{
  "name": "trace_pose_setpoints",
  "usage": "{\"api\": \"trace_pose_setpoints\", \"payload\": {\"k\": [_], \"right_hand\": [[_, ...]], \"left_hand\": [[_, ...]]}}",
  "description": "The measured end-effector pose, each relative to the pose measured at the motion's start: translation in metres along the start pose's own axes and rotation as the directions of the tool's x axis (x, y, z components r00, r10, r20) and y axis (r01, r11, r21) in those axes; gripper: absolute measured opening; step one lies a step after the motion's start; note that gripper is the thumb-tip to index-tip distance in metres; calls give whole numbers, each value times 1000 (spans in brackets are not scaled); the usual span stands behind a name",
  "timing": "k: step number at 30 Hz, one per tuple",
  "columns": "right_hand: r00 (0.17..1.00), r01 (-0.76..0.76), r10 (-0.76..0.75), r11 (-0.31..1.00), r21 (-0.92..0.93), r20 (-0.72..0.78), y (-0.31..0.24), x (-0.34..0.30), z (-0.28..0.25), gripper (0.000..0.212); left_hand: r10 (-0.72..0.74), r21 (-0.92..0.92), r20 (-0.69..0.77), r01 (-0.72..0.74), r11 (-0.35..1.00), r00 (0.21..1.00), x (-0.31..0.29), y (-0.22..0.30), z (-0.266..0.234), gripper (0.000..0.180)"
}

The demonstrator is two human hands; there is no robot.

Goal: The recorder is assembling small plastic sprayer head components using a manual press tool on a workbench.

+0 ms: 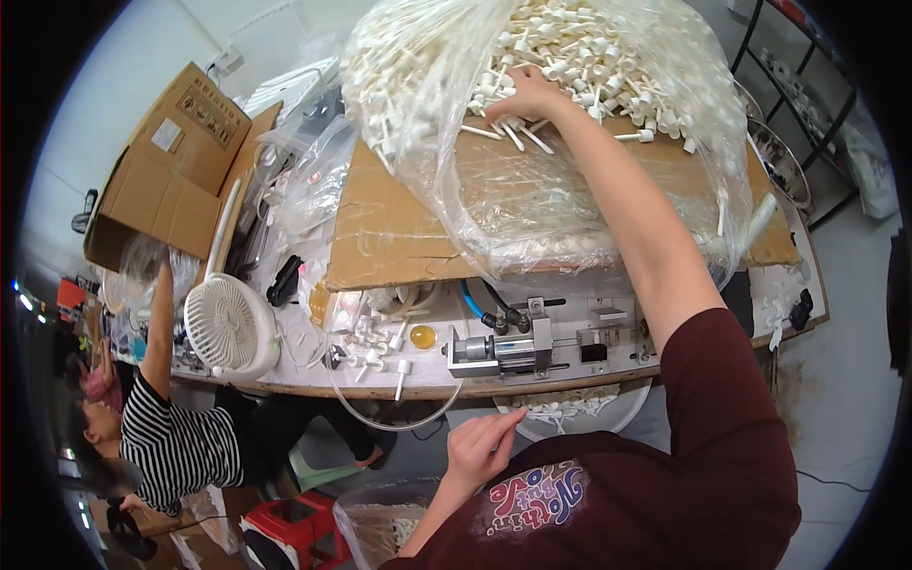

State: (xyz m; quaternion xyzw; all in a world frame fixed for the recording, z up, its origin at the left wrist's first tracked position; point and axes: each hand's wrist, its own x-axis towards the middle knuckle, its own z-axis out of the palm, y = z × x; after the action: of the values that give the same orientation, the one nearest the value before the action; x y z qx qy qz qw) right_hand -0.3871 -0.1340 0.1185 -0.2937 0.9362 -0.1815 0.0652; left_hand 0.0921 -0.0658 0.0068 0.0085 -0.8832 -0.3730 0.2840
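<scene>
My right hand (532,95) reaches far forward into a big heap of white plastic parts (608,57), each with a thin stem and a cup-like head. Its fingers curl around some of them, and several stems stick out below the palm. The heap lies in a large clear plastic bag (408,123) on a cardboard sheet (380,228). Close to my chest, my left hand (478,448) is closed with its fingers pressed together; whatever they may hold is hidden. Ahead of it, a small metal clamping device with a cylinder (499,353) is fixed on the bench.
More white parts (375,351) lie beside a round amber disc (423,336). Below the bench edge sits a pale basin (617,413) with similar parts. A white fan (228,328) and an open carton (161,180) stand left, near a person in a striped shirt (190,442). A red stool (294,527) is lower left.
</scene>
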Motion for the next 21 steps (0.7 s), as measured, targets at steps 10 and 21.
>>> {"api": "trace_pose_setpoints", "payload": {"k": [10, 21], "right_hand": [[892, 418, -428, 903, -94, -144, 45, -13, 27, 90], [755, 656, -656, 755, 19, -1, 146, -23, 20, 75]], "left_hand": [[123, 38, 9, -124, 992, 992, -2, 16, 9, 38], [189, -53, -80, -193, 980, 979, -35, 35, 52, 28]]}}
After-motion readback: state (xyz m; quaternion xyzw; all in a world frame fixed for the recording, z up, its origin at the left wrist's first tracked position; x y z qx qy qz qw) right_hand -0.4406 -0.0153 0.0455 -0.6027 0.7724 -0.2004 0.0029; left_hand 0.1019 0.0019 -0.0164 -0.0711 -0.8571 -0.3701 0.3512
